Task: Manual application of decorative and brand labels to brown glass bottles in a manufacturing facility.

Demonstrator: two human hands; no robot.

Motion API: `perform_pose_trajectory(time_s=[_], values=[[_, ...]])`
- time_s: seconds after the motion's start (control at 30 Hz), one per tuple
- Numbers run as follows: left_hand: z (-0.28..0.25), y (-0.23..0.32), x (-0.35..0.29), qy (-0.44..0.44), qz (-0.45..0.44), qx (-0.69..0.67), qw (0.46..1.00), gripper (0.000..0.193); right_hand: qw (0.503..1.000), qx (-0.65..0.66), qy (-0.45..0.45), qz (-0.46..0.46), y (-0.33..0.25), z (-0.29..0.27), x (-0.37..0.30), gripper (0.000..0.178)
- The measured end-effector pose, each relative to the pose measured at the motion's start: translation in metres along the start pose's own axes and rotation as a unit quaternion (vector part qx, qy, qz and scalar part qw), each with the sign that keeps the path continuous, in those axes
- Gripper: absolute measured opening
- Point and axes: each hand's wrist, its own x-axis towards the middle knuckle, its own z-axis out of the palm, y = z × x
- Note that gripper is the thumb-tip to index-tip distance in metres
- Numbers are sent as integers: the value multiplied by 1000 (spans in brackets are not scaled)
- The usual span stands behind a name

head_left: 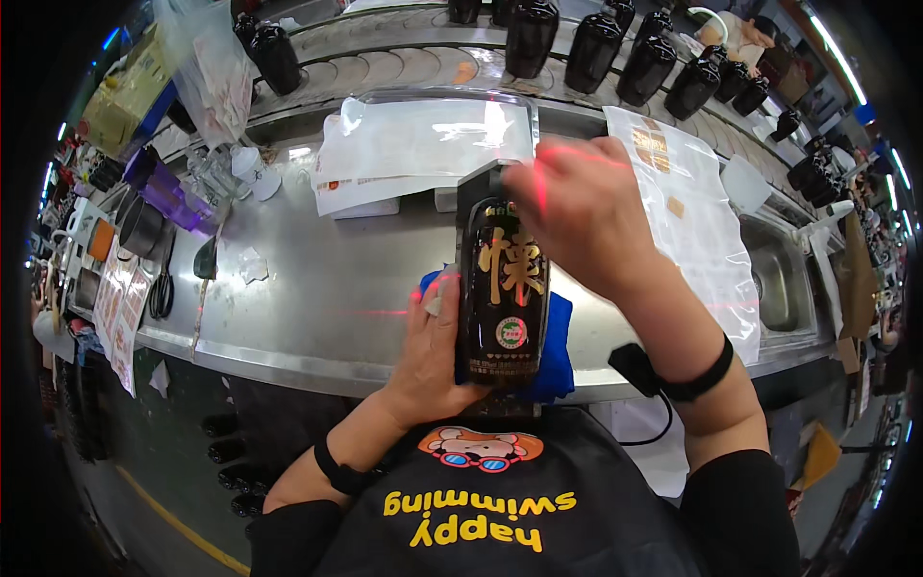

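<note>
A glossy black bottle (502, 327) with gold lettering and a small round green and white mark is in front of me at the bench edge. My left hand (423, 351) is closed on its lower left side, the thumb near its base; a small whitish piece shows at one finger. A blue cloth (556, 356) lies under and beside the bottle. My right hand (591, 216) is at the bottle's upper right, slightly blurred, with its fingers curled over the shoulder. Those fingers hide the bottle's top right part, and what they hold, if anything, cannot be made out.
Behind the metal bench (298, 279), several black bottles (593, 48) stand on a conveyor (385, 69). White sheets (433, 135) lie ahead, and a glossy printed sheet (687, 216) lies on the right beside a sink (779, 274). At left are a purple container (173, 197) and a whisk (162, 288).
</note>
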Motion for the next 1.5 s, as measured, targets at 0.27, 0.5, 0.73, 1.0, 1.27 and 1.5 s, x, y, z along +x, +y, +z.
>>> perform_pose_trajectory(time_s=[0.27, 0.5, 0.73, 1.0, 1.27, 1.5], values=[[-5, 7, 4, 76, 93, 162, 979, 104, 987, 97, 33, 127, -3, 12, -19, 20], [3, 7, 2, 123, 81, 136, 980, 103, 967, 151, -201, -27, -40, -7, -45, 20], [5, -9, -9, 60, 71, 112, 989, 108, 988, 64, -80, -117, -46, -1, -32, 19], [7, -3, -4, 68, 63, 96, 991, 113, 982, 147, -105, 58, 20, -7, 27, 23], [5, -1, -1, 51, 68, 117, 989, 115, 971, 118, -88, 186, 55, -2, 49, 25], [2, 6, 1, 32, 43, 120, 991, 110, 948, 185, -96, 240, 73, -3, 37, 27]])
